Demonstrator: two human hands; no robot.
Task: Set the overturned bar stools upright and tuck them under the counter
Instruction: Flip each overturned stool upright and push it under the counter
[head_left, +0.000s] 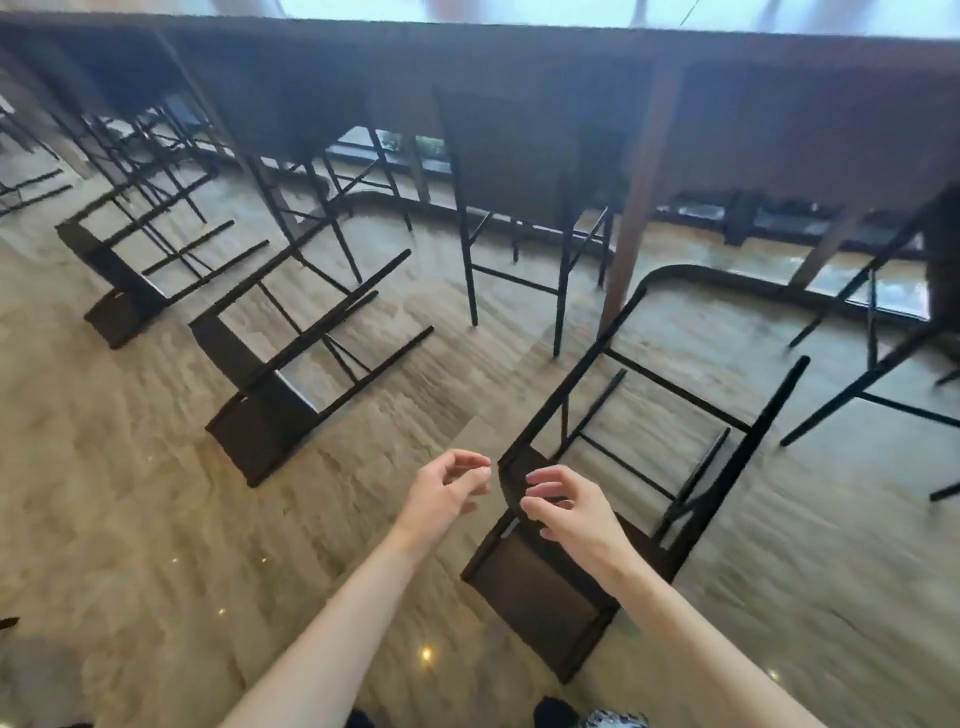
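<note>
Both hands, L (448, 490) & R (570, 512), loosely curled, holding nothing, above overturned stool (540, 587) by counter (519, 57).

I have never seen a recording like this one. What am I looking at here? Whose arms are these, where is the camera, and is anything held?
There is no machine here. The one picture comes from a wide-angle camera worn on a person's head, looking forward and down, so the two bare arms are the wearer's own.

The left hand and the right hand reach toward the nearest stool, which lies tipped over on the wooden floor. Both hands have loosely curled fingers and hold nothing; the right hand is over the stool's edge, but I cannot tell if it touches.

Two more overturned stools lie to the left. One upright stool already stands under the long counter at the top.
</note>
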